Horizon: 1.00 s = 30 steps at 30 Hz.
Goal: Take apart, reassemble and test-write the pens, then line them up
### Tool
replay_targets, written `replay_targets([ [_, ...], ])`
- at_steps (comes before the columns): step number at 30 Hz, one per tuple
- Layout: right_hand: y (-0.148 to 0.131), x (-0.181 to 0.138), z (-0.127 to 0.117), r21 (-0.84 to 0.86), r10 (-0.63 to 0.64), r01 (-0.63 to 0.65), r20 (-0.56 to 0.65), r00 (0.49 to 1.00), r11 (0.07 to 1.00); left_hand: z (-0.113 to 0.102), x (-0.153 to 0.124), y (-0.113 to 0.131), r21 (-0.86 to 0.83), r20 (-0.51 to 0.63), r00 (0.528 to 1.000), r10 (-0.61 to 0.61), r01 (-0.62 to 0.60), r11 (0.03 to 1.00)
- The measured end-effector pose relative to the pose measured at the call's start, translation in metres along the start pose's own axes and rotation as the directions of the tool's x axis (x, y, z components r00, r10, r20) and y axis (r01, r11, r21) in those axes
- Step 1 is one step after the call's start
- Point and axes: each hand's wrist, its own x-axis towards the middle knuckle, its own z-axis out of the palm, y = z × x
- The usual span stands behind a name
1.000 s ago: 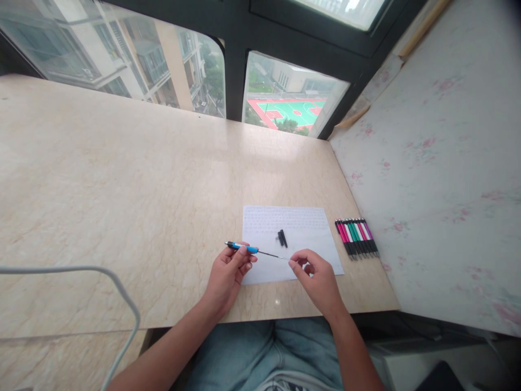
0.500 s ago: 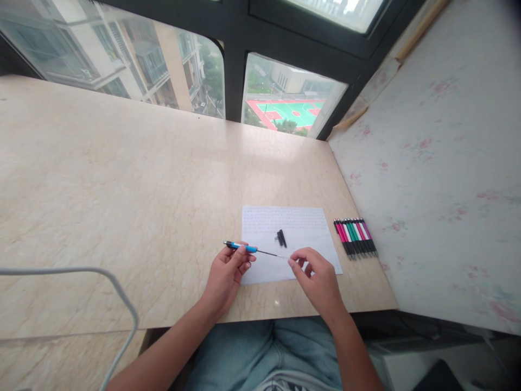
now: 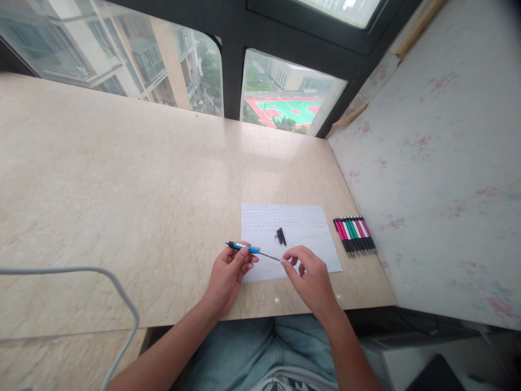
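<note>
My left hand (image 3: 230, 274) is closed around a blue pen barrel (image 3: 243, 247), held level above the near edge of a white sheet of paper (image 3: 305, 239). A thin dark refill (image 3: 269, 255) sticks out of the barrel to the right. My right hand (image 3: 309, 277) pinches the refill's right end between thumb and forefinger. Two small black pen parts (image 3: 280, 236) lie side by side on the sheet, just beyond my hands.
A row of several pens (image 3: 355, 235) with pink, green and black barrels lies right of the sheet, by the floral-papered wall (image 3: 439, 163). A grey cable (image 3: 101, 279) loops over the marble counter (image 3: 122, 179) at the left. Windows run along the far edge.
My right hand has moved a little left toward the barrel, so less of the refill shows between the hands. The left hand has barely moved.
</note>
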Motion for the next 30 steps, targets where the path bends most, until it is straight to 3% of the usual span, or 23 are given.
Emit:
replay_targets([
  [14,0.007,-0.005,-0.006,-0.029,0.015,-0.016,-0.033,0.999,0.999,-0.003,0.004,-0.001,-0.022,-0.022,1.000,0.012,-0.012,1.000],
  [23,-0.002,0.000,0.003,-0.017,-0.008,0.008,-0.017,1.000,1.000,0.000,-0.001,-0.002,0.037,0.019,1.000,-0.006,0.006,0.999],
  [30,0.001,0.002,0.005,-0.003,-0.019,0.020,0.034,0.999,1.000,0.001,-0.001,-0.001,-0.017,-0.001,0.999,-0.038,0.038,0.999],
])
